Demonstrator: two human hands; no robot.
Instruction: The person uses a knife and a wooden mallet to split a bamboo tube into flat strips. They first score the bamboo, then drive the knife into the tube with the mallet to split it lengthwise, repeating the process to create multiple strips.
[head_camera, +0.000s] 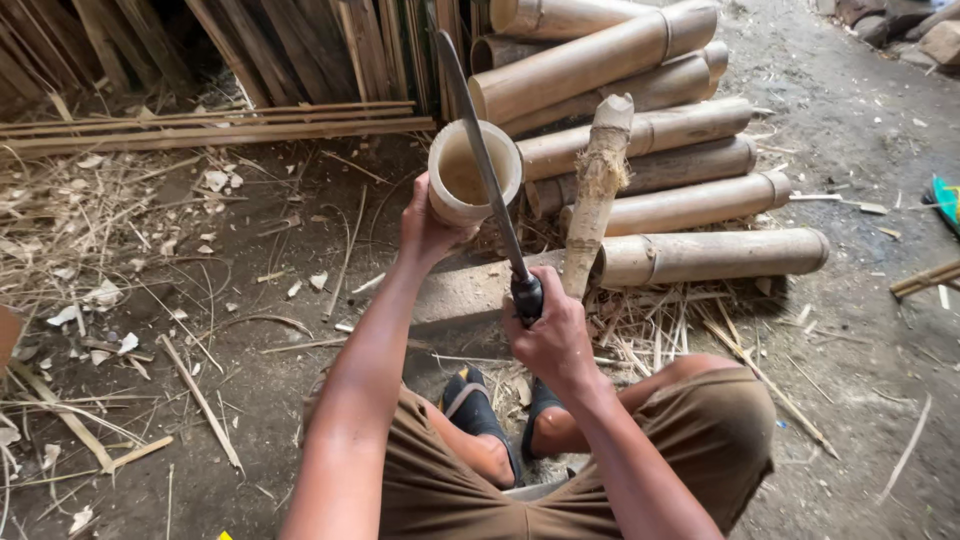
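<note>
Head view: the left hand (428, 232) is gripping an upright bamboo tube (473, 172) by its rim, and the right hand (552, 335) is clenching a long knife (480, 150) whose blade is lying across the tube's open mouth. A frayed wooden club (597, 190) is standing just beside, before stacked bamboo poles (650, 170).

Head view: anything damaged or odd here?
Yes. The wooden stick in the right hand, held with the long knife, has a frayed, chewed-up upper part. Shavings litter the ground. The bamboo tube in the left hand looks intact.
</note>
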